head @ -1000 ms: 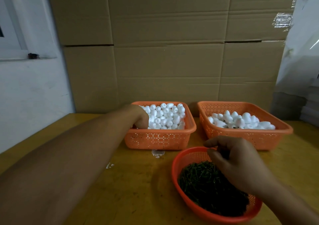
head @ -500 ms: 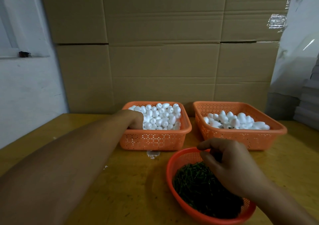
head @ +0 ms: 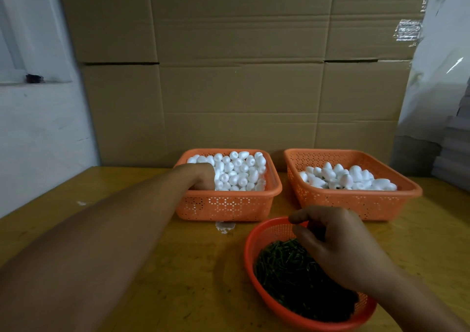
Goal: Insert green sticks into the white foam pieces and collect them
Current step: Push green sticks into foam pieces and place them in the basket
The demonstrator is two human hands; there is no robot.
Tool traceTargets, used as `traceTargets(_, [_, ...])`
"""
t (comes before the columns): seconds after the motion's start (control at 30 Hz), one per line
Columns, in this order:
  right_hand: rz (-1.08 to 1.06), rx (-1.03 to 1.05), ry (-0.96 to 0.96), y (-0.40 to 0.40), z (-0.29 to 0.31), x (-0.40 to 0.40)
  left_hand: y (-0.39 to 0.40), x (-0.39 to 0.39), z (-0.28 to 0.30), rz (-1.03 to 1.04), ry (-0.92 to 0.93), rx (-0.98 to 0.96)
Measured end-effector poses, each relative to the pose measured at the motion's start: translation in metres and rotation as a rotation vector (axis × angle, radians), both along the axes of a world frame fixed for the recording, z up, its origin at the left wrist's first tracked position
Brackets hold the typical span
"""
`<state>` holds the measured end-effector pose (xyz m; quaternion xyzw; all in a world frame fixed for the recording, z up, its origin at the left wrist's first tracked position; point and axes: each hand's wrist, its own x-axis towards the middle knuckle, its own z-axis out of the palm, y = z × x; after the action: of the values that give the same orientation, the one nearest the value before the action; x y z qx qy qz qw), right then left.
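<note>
Both hands are at work over separate baskets. Reaching far forward, the left hand [head: 203, 176] is sunk among the white foam pieces [head: 239, 170] at the near-left corner of the left orange basket [head: 226, 205]; its fingers are buried in the heap, so whether they hold a piece cannot be told. Closer in, the right hand [head: 335, 245] hovers over the round red basket [head: 250, 250] with its fingers curled and its thumb and forefinger drawn toward each other above the pile of green sticks [head: 282, 263]; whether a stick is pinched between them cannot be made out. These dark green sticks fill the round basket's bottom in a loose tangle. To the right of the first square basket, just beside it, stands a second orange basket [head: 356, 202] with a lower heap of white foam pieces [head: 343, 179]. All three baskets sit on a yellow wooden table [head: 178, 268], where a small white scrap [head: 223, 227] lies just in front of the left basket. Behind them rises a wall of cardboard boxes [head: 239, 77].
</note>
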<state>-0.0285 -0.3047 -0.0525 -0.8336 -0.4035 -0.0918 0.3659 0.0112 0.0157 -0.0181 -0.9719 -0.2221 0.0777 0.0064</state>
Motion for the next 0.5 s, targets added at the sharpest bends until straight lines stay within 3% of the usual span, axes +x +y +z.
traceTargets(0.27, [0.008,-0.051,0.008,0.001,0.001,-0.001,-0.004,0.0,0.012,0.015,-0.457,-0.298])
traceTargets(0.4, [-0.023,-0.115,0.016,0.001,0.002,-0.001,-0.022,-0.013,0.026,-0.067,-0.74,-0.476])
traceTargets(0.5, [-0.035,-0.17,0.028,0.001,0.002,-0.002,-0.042,-0.034,0.028,-0.165,-0.83,-0.651])
